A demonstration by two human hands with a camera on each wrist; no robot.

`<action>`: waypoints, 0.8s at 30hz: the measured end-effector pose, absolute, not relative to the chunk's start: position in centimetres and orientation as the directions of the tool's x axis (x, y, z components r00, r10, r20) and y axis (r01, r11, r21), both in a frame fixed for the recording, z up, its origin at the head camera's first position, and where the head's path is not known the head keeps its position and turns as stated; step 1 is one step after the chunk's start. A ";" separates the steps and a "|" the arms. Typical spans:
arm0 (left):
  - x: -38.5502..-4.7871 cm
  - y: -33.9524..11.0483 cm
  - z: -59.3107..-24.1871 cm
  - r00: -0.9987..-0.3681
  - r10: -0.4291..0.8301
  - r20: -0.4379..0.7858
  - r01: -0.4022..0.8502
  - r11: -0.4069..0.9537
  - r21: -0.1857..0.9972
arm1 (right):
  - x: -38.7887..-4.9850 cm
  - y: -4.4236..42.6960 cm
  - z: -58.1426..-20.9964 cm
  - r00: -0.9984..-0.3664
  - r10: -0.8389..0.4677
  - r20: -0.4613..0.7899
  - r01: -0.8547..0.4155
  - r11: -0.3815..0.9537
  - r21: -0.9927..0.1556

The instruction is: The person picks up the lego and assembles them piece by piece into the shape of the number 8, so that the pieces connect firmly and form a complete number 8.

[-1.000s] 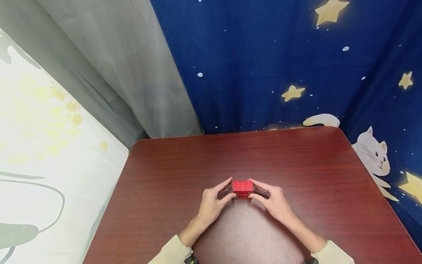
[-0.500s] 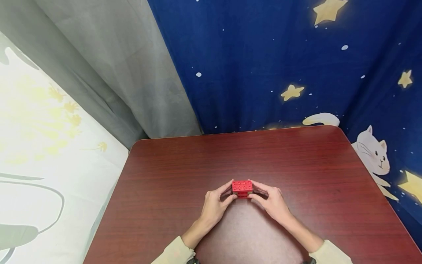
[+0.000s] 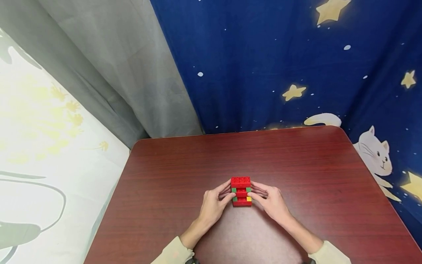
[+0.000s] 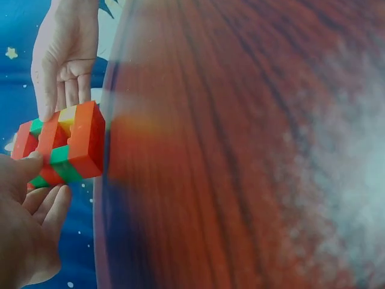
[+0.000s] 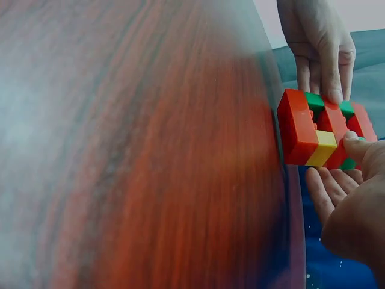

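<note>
A stack of toy building bricks (image 3: 241,182) stands between both hands in the head view. Three red layers alternate with small corner bricks: green ones (image 4: 60,155) and a yellow one (image 5: 325,142) low on the right. My left hand (image 3: 211,208) grips its left side, thumb on the front face and fingers behind. On the opposite side my right hand (image 3: 275,204) pinches it likewise. Both wrist views show the stack's underside and a separate reflection below, so it is held off the table. Its back is hidden in the head view.
The brown wooden table (image 3: 165,165) extends around the hands, with rounded far corners. Behind it hang a grey curtain (image 3: 108,66) and a dark blue curtain (image 3: 247,73) with stars and a white cat. A pale printed cloth (image 3: 39,146) is at the left.
The stack has come up off the table and tipped, so its front layers with the green and yellow bricks now show. Both hands keep their hold on its sides.
</note>
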State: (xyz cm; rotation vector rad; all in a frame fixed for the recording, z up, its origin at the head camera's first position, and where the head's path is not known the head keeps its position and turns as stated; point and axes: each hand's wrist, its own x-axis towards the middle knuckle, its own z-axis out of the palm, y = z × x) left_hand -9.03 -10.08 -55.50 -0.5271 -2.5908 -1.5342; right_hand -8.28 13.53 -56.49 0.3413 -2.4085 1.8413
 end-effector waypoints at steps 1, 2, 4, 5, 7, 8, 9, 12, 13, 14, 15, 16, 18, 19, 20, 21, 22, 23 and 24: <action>-9.1 -10.1 -55.5 -0.939 0.247 0.240 0.328 0.433 0.839 | -8.3 13.5 -56.5 -0.973 -0.119 0.198 -0.223 0.252 -0.942; -9.1 -10.1 -55.6 -0.940 0.244 0.236 0.324 0.431 0.842 | -8.4 13.4 -56.5 -0.975 -0.116 0.189 -0.213 0.260 -0.942; -9.2 -10.1 -55.6 -0.945 0.237 0.227 0.311 0.429 0.848 | -8.4 13.3 -56.5 -0.981 -0.102 0.165 -0.188 0.282 -0.941; -9.2 -10.1 -55.7 -0.947 0.232 0.224 0.307 0.431 0.849 | -8.5 13.2 -56.4 -0.983 -0.096 0.156 -0.177 0.295 -0.939; -9.3 -10.1 -55.7 -0.951 0.221 0.218 0.297 0.439 0.848 | -8.6 13.1 -56.5 -0.987 -0.084 0.138 -0.158 0.317 -0.935; -9.4 -10.1 -55.7 -0.953 0.216 0.213 0.291 0.447 0.846 | -8.7 13.0 -56.5 -0.988 -0.078 0.131 -0.150 0.324 -0.934; -9.4 -10.1 -55.7 -0.955 0.211 0.208 0.284 0.455 0.844 | -8.8 13.0 -56.5 -0.989 -0.073 0.126 -0.143 0.328 -0.934; -9.6 -10.1 -55.6 -0.961 0.205 0.187 0.266 0.483 0.834 | -9.0 12.8 -56.5 -0.991 -0.061 0.119 -0.133 0.338 -0.932; -9.7 -10.1 -55.6 -0.962 0.208 0.178 0.260 0.493 0.830 | -9.1 12.7 -56.5 -0.991 -0.056 0.119 -0.131 0.342 -0.931; -9.7 -10.1 -55.6 -0.963 0.212 0.169 0.255 0.502 0.826 | -9.2 12.6 -56.5 -0.992 -0.051 0.118 -0.129 0.345 -0.930; -9.8 -10.1 -55.6 -0.963 0.216 0.160 0.251 0.510 0.822 | -9.3 12.6 -56.5 -0.992 -0.046 0.120 -0.129 0.349 -0.928; -9.8 -10.1 -55.6 -0.963 0.221 0.151 0.248 0.518 0.819 | -9.4 12.5 -56.6 -0.992 -0.042 0.123 -0.130 0.357 -0.925; -9.9 -10.1 -55.6 -0.964 0.228 0.135 0.240 0.534 0.811 | -9.5 12.4 -56.6 -0.991 -0.036 0.128 -0.132 0.372 -0.919; -9.9 -10.1 -55.6 -0.965 0.228 0.128 0.235 0.540 0.808 | -9.6 12.4 -56.7 -0.991 -0.032 0.129 -0.132 0.380 -0.916; -10.0 -10.0 -55.7 -0.966 0.226 0.122 0.230 0.547 0.805 | -9.7 12.4 -56.7 -0.991 -0.029 0.131 -0.132 0.386 -0.913; -10.0 -10.0 -55.7 -0.968 0.222 0.118 0.225 0.553 0.802 | -9.7 12.4 -56.8 -0.991 -0.026 0.133 -0.132 0.394 -0.910; -10.1 -10.0 -55.7 -0.969 0.218 0.114 0.220 0.559 0.799 | -9.8 12.4 -56.8 -0.991 -0.024 0.132 -0.131 0.401 -0.907; -10.1 -10.0 -55.8 -0.971 0.213 0.111 0.216 0.566 0.796 | -9.9 12.3 -56.9 -0.991 -0.021 0.131 -0.128 0.407 -0.904; -10.2 -10.0 -55.8 -0.972 0.209 0.111 0.213 0.571 0.793 | -9.9 12.3 -56.9 -0.992 -0.017 0.129 -0.124 0.412 -0.903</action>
